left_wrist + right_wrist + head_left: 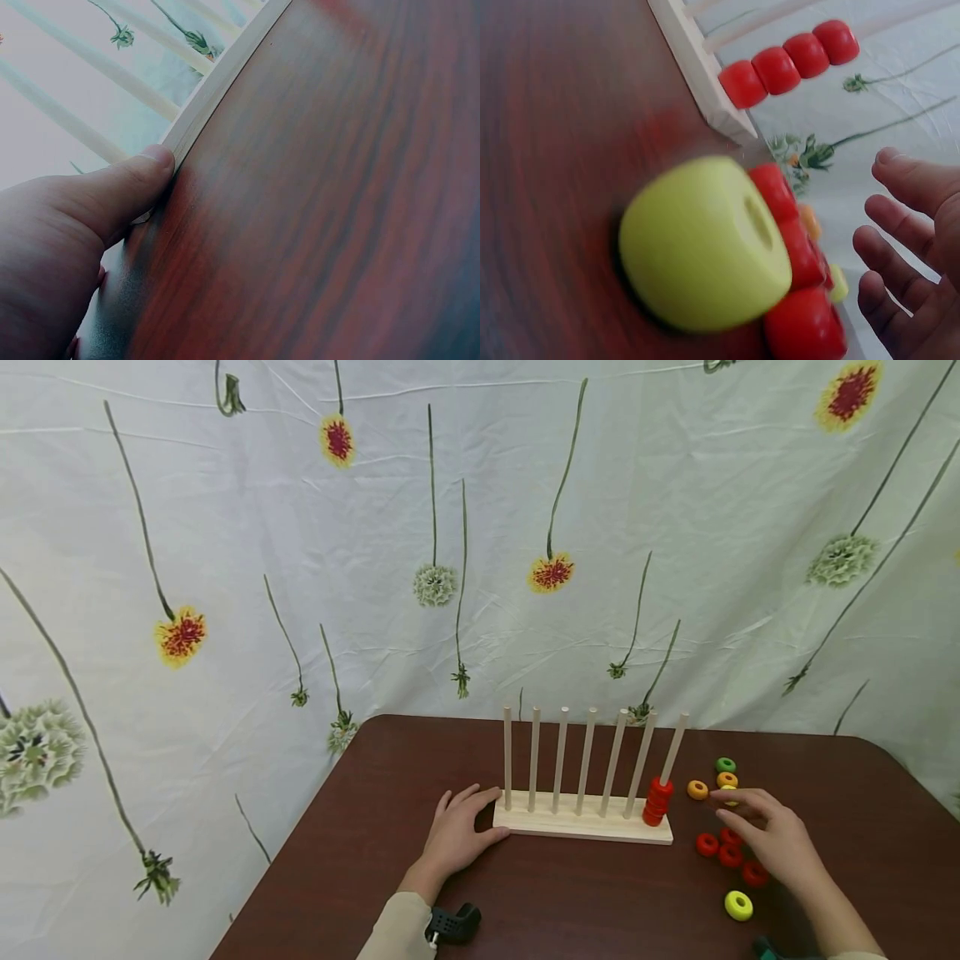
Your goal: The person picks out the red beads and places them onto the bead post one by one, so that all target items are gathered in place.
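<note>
A pale wooden peg stand (585, 827) with several upright pegs is on the dark table. Several red beads (657, 802) are stacked on its rightmost peg. My left hand (457, 831) holds the stand's left end, thumb on the front edge and index finger at the back corner; in the left wrist view the thumb (139, 176) presses the edge. Over the loose beads at the right, my right hand (772, 835) hovers with fingers spread and nothing in them. Below it lie loose red beads (730, 855), partly hidden. A yellow bead (697, 247) looms large in the right wrist view.
Beyond the right hand lie a green bead (725, 765), orange beads (697, 790) and another yellow bead (729, 793), partly covered by the fingers. A flower-printed cloth (375, 527) hangs behind the brown table (585, 893).
</note>
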`<move>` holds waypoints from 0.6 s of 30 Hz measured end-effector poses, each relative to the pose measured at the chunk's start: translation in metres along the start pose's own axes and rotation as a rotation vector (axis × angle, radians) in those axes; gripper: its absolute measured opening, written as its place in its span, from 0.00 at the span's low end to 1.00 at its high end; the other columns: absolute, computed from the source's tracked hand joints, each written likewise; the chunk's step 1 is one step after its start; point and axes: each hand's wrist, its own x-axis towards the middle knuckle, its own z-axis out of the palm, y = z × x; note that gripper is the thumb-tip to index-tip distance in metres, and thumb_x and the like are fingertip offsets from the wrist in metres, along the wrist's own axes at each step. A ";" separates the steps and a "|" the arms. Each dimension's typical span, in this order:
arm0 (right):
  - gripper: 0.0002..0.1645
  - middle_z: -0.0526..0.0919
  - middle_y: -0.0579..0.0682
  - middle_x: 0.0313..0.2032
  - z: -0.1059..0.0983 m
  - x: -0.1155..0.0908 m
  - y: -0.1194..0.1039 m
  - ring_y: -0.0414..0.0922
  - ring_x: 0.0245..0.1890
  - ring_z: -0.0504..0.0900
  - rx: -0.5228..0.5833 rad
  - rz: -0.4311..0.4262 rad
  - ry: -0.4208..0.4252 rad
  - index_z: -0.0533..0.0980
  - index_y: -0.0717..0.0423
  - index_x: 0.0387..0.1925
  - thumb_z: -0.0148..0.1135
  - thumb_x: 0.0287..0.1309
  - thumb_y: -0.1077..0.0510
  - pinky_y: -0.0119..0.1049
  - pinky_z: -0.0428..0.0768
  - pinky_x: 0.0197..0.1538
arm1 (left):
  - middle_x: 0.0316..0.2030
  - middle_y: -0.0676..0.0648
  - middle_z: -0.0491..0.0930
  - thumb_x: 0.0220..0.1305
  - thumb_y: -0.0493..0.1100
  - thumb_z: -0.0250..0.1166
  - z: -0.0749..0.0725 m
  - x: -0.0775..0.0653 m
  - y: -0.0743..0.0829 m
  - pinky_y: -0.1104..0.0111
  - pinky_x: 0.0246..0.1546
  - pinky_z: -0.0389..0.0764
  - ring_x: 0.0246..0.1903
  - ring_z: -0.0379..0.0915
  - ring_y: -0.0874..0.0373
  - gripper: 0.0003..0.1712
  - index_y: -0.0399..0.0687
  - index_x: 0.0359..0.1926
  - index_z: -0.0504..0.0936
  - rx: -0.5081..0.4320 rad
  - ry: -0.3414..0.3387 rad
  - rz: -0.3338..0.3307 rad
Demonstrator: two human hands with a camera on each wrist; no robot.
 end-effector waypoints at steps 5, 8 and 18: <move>0.20 0.81 0.57 0.51 -0.002 -0.002 0.011 0.20 0.34 0.73 -0.002 0.025 -0.051 0.81 0.53 0.56 0.65 0.66 0.51 0.27 0.77 0.35 | 0.66 0.49 0.76 0.61 0.57 0.71 0.001 0.000 -0.001 0.38 0.75 0.48 0.73 0.62 0.46 0.37 0.53 0.69 0.74 0.002 0.002 -0.003; 0.22 0.81 0.57 0.53 -0.003 -0.003 0.017 0.20 0.35 0.73 -0.013 0.046 -0.092 0.80 0.53 0.58 0.64 0.67 0.49 0.29 0.76 0.37 | 0.66 0.49 0.75 0.61 0.57 0.71 0.001 0.000 -0.001 0.38 0.75 0.48 0.73 0.62 0.46 0.37 0.54 0.69 0.74 -0.001 0.004 -0.002; 0.28 0.78 0.62 0.60 -0.006 -0.006 0.030 0.23 0.39 0.70 0.025 0.104 -0.228 0.75 0.54 0.64 0.61 0.69 0.46 0.32 0.74 0.40 | 0.66 0.50 0.76 0.61 0.58 0.71 0.001 0.000 -0.002 0.38 0.75 0.49 0.72 0.62 0.46 0.36 0.55 0.68 0.74 0.008 0.006 0.004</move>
